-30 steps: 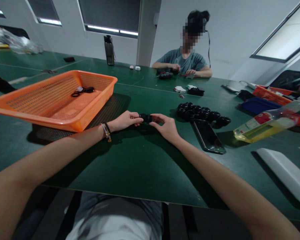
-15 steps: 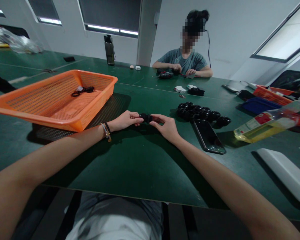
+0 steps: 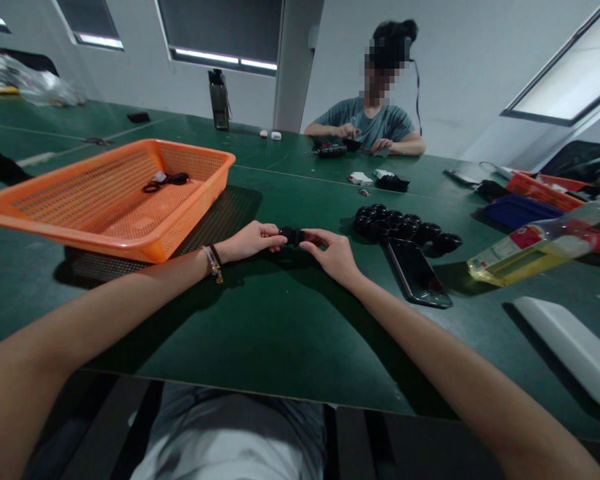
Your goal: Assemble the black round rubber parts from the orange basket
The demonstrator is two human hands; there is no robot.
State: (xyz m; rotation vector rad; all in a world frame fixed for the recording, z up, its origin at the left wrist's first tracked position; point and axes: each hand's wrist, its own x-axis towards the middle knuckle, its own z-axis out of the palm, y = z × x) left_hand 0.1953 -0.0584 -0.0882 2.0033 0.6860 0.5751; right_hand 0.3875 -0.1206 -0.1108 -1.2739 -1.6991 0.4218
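Fingertips of left hand (image 3: 253,240) and right hand (image 3: 330,252) pinch small black part (image 3: 292,235) between them, one per end. Likely light, rigid plastic; hold by ends.

no readable text, bottle (image 3: 540,250) label too blurred to read

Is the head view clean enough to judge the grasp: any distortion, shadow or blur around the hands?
Head view: wide-angle bending stretches the forearms and edges; left hand and right hand pinch a small black part, sharp but too dark for detail; orange basket casts a mesh-patterned shadow on the green table.
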